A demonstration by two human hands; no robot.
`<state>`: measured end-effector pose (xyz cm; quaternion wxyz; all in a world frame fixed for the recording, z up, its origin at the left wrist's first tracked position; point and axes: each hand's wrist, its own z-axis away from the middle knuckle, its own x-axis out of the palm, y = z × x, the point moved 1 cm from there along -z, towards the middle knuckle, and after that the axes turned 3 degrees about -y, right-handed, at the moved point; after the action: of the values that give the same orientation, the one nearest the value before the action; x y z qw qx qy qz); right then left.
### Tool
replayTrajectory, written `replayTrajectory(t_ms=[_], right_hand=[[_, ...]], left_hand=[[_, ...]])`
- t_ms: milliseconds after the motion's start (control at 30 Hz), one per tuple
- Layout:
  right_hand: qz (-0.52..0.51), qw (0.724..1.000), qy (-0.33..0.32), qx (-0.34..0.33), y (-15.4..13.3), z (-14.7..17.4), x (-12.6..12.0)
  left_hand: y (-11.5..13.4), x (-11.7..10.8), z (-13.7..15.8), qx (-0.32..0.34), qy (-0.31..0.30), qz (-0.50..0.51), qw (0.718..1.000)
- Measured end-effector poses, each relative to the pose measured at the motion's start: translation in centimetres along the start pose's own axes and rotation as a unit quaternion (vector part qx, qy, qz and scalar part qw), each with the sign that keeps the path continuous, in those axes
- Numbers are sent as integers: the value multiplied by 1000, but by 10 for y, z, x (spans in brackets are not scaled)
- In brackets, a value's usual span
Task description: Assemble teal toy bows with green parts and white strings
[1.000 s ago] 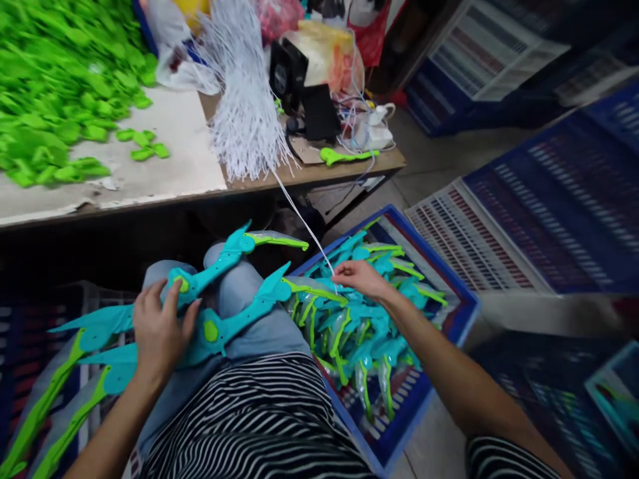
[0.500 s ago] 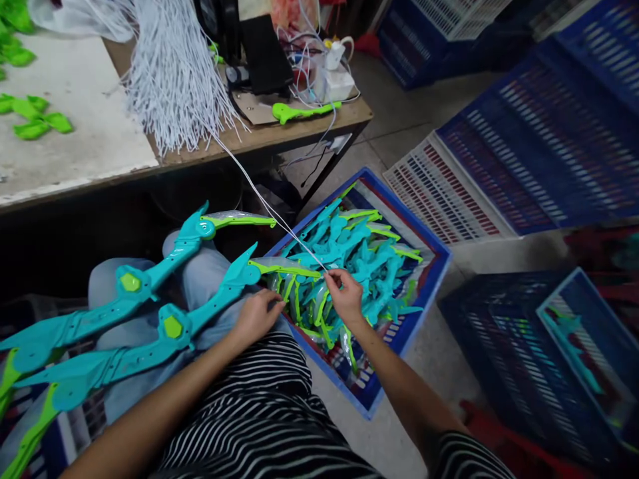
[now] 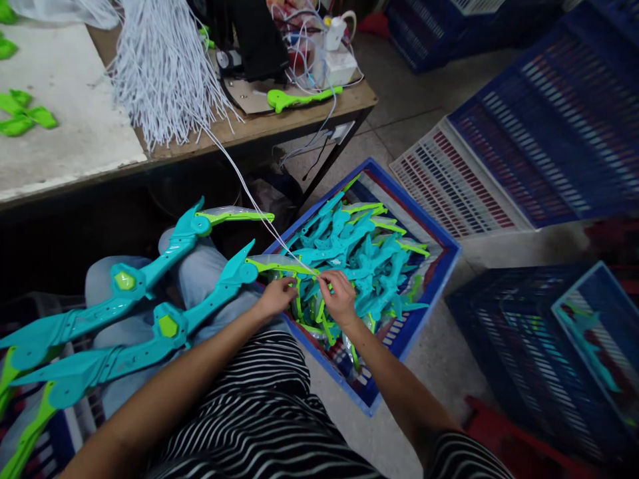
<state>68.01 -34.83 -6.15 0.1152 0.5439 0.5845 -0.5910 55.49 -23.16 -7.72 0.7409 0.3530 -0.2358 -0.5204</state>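
Note:
My right hand (image 3: 339, 297) pinches the end of a white elastic cord (image 3: 242, 184) near the lime tip of the nearer toy bow (image 3: 219, 287). That cord stretches taut from a thick bundle of white cords (image 3: 162, 80) on the table. My left hand (image 3: 277, 297) is just left of it, below the bow's tip, with thumb and fingers slightly apart and nothing visible between them. The nearer bow is turquoise with a lime hexagon and lies across my lap. A second, matching toy bow (image 3: 164, 266) rests parallel beyond it.
Many turquoise and lime bows fill a blue crate (image 3: 414, 319) at my right. The table (image 3: 74, 100) carries lime parts (image 3: 30, 113), a lime bow limb (image 3: 299, 98) and tangled wires with a white power box (image 3: 342, 66). More blue crates (image 3: 509, 346) stand on the floor at right.
My left hand has moved right and slightly up, closer to the bow tip and the right hand. My right hand has shifted slightly left, still pinching the cord. The view has shifted a little.

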Motion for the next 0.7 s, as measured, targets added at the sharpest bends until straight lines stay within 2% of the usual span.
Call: replayTrajectory(t_ms=[67, 200, 267, 333, 400, 467, 533, 600, 700], right_hand=[[-16, 1000, -6, 17, 1, 3, 1], [-65, 996, -26, 64, 8, 5, -2], [-89, 990, -37, 106, 14, 4, -4], [-127, 976, -29, 175, 20, 2, -4], [-189, 952, -30, 241, 23, -2, 1], [-249, 927, -53, 275, 23, -7, 7], [-284, 912, -68, 287, 20, -11, 11], [-295, 906, -66, 296, 19, -12, 11], [-301, 900, -69, 309, 18, -11, 3]], left_hand=[[3, 8, -9, -12, -37, 82, 996], [12, 20, -22, -40, -109, 249, 962], [15, 22, -26, -40, -105, 251, 961], [18, 23, -27, -42, -91, 241, 965], [21, 25, -27, -50, -75, 225, 970], [25, 24, -23, -61, -59, 201, 976], [29, 17, -10, -70, -46, 172, 981], [28, 1, 18, -75, -38, 144, 986], [5, -42, 93, -75, -23, 62, 995]])
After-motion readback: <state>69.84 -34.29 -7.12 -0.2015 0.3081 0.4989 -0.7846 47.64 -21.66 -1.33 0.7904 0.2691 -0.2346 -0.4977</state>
